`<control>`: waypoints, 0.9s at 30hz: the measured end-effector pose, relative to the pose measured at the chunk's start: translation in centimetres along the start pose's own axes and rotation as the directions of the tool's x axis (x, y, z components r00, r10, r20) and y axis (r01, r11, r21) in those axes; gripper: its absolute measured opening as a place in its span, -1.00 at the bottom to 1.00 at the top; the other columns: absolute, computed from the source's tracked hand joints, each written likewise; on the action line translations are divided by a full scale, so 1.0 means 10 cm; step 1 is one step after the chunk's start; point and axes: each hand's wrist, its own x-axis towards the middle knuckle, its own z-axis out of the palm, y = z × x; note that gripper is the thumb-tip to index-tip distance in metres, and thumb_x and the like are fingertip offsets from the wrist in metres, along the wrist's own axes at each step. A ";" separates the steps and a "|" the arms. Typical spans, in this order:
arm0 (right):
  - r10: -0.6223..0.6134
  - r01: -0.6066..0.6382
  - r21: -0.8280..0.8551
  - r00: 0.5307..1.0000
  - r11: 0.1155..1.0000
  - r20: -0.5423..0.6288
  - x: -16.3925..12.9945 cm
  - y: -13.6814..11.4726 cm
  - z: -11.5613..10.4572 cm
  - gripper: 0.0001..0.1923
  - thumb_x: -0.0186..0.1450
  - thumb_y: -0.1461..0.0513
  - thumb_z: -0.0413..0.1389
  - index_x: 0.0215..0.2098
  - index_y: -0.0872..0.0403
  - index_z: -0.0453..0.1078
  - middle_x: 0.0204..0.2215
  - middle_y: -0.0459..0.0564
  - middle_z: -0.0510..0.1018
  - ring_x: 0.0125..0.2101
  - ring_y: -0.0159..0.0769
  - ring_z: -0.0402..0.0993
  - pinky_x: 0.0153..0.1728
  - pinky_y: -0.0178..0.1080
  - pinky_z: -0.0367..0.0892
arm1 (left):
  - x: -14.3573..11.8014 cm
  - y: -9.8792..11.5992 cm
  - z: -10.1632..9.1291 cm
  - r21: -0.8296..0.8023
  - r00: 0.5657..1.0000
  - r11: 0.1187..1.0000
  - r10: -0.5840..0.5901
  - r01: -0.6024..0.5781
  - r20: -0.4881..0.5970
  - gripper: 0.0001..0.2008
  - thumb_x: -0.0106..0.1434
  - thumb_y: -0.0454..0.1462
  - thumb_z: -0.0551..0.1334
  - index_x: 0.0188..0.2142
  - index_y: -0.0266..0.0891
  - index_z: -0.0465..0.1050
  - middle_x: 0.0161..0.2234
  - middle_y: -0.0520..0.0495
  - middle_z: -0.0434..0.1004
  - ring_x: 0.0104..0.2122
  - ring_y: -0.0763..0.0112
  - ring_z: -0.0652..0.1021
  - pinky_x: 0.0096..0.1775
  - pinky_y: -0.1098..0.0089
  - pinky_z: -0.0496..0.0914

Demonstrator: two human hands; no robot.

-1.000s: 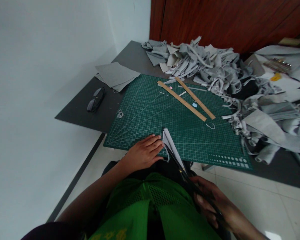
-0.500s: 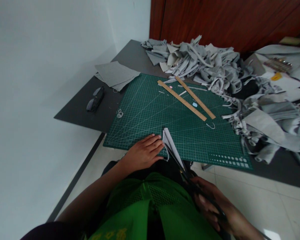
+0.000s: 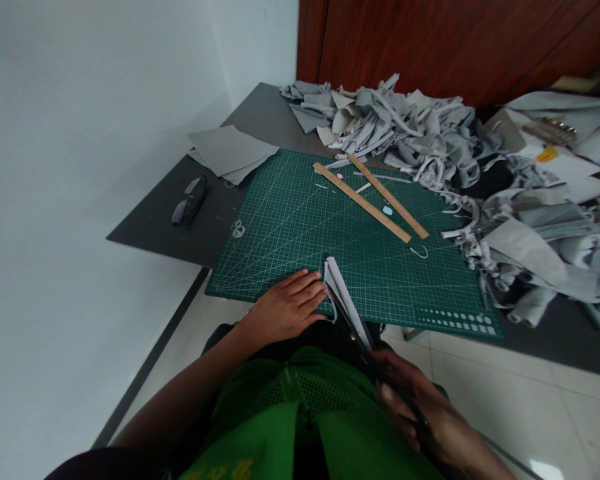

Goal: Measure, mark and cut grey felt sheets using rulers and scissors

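My left hand point(image 3: 289, 304) lies flat near the front edge of the green cutting mat point(image 3: 285, 220). Its outstretched fingertips press on the left side of a narrow, light grey folded fabric strip point(image 3: 344, 293). This strip slants from the mat over its front edge towards my body. In my right hand point(image 3: 415, 393) is a pair of black-handled scissors point(image 3: 357, 343), held low in front of the table. Their blades run along the strip's left side, and the tips reach close to my left fingers. A thin offcut point(image 3: 334, 311) curls beside the blades.
Two wooden rulers point(image 3: 363, 203) point(image 3: 390, 198) lie on the mat among small scraps. Glasses point(image 3: 190, 201) and flat grey fabric sheets point(image 3: 234, 152) rest on the dark table at left. Heaped grey fabric point(image 3: 405, 127) covers the back and right side. A wall point(image 3: 105, 133) borders the left.
My right hand has shifted slightly left, and the scissors' handles have come closer together, with the blades along the strip. My left hand and the strip stay nearly in place.
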 end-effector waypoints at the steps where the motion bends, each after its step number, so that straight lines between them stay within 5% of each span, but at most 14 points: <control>1: -0.005 0.005 0.003 1.000 1.000 0.006 0.00 0.01 0.01 -0.28 0.27 -0.14 0.30 0.23 -0.04 0.20 -0.54 -0.32 0.23 -0.69 -0.59 0.01 -0.73 -0.48 0.09 | 0.00 0.00 0.00 -0.001 1.000 1.000 0.000 0.000 0.002 -0.58 0.49 -0.08 0.19 0.16 -0.35 0.47 0.17 -0.15 0.57 0.24 0.13 0.49 0.37 0.08 0.28; 19: 0.012 -0.012 -0.025 1.000 1.000 -0.009 0.00 -0.04 0.03 -0.25 0.24 -0.17 0.30 0.24 -0.03 0.23 -0.56 -0.31 0.26 -0.70 -0.58 0.04 -0.73 -0.46 0.08 | -0.01 -0.02 0.00 -0.072 1.000 0.997 -0.013 0.012 -0.016 -0.57 0.48 -0.09 0.22 0.17 -0.37 0.46 0.18 -0.24 0.55 0.25 0.11 0.48 0.35 0.06 0.29; 27: 0.018 -0.019 -0.016 0.997 1.000 -0.078 -0.02 -0.07 0.08 -0.24 0.23 -0.17 0.32 0.23 -0.03 0.25 -0.53 -0.30 0.32 -0.69 -0.60 0.06 -0.70 -0.48 0.08 | 0.20 -0.03 -0.17 -0.308 0.970 0.920 -0.241 0.243 0.046 -0.63 0.43 0.00 0.26 0.04 -0.19 0.49 0.02 -0.14 0.60 0.10 0.16 0.55 0.16 0.09 0.41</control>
